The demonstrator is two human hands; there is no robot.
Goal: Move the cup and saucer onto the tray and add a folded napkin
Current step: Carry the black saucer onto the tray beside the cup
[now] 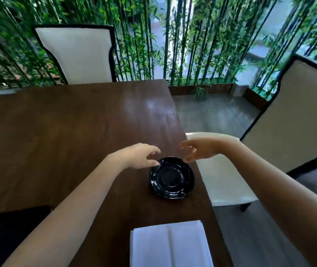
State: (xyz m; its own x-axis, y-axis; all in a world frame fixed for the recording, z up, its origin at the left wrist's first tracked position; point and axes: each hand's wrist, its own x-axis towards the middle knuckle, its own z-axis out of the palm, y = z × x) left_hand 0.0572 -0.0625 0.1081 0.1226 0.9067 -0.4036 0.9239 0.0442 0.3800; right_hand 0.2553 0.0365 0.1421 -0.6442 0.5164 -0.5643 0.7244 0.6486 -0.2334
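Note:
A glossy black saucer (172, 178) lies on the dark wooden table (67, 132) near its right edge; no cup shows on it. My left hand (140, 156) hovers at the saucer's far left rim, fingers curled and apart, fingertips close to or touching the rim. Over the far right rim my right hand (198, 148) is held with fingers spread, holding nothing. A white napkin (169, 245) with a crease lies flat on the table at the near edge of the view. A black flat object, possibly the tray (9, 237), shows at the lower left.
A white-cushioned chair (223, 182) stands just right of the table, under my right arm. Another black-framed chair (78, 54) sits at the far side and a third (298, 116) at the right. Bamboo plants line the back.

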